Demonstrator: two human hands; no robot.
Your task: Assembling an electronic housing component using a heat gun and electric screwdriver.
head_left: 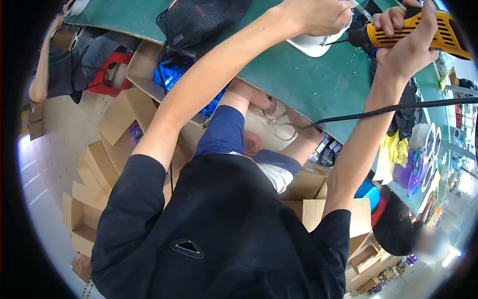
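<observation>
At the top of the head view my left hand [318, 17] is closed over a white rounded plastic part [311, 47] on the green bench [294, 79]. The hand covers much of that part, so its full shape is hidden. My right hand [406, 50] grips a yellow and black power screwdriver [450, 35], held on its side. Its dark chuck and thin bit point left, and the bit's tip reaches the edge of the white part or lies very close to it.
A black mesh bag [191, 25] lies left of my left forearm. A black cable [378, 112] crosses my right forearm. Black parts, a yellow cloth [393, 154] and white and purple reels [411, 172] line the right. Open cardboard boxes [94, 164] stand left; other people sit on both sides.
</observation>
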